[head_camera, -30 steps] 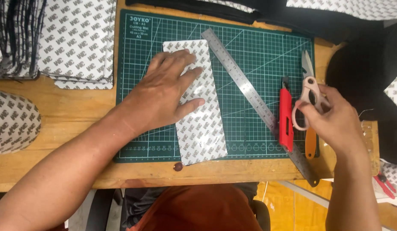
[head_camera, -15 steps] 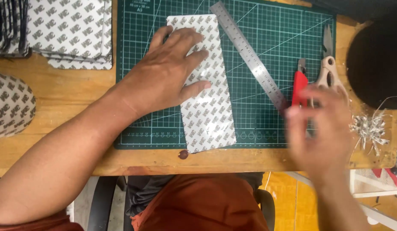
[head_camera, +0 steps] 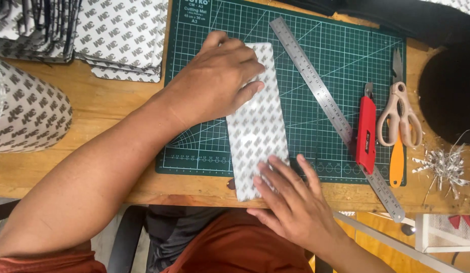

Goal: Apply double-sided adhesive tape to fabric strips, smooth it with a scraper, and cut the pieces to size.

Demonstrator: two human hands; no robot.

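Observation:
A long white strip of printed backing sheet lies lengthwise on the green cutting mat, its near end past the mat's front edge. My left hand lies flat on the strip's far half, fingers spread, pressing it down. My right hand rests with its fingertips on the strip's near end at the table's front edge. Neither hand holds anything.
A steel ruler lies diagonally right of the strip. Beside it lie a red utility knife, beige scissors and an orange-handled tool. Stacks of printed sheets sit far left, shiny scraps right.
My right hand let go of the scissors on the right and came down-left onto the strip's near end. The left hand has stayed on the strip.

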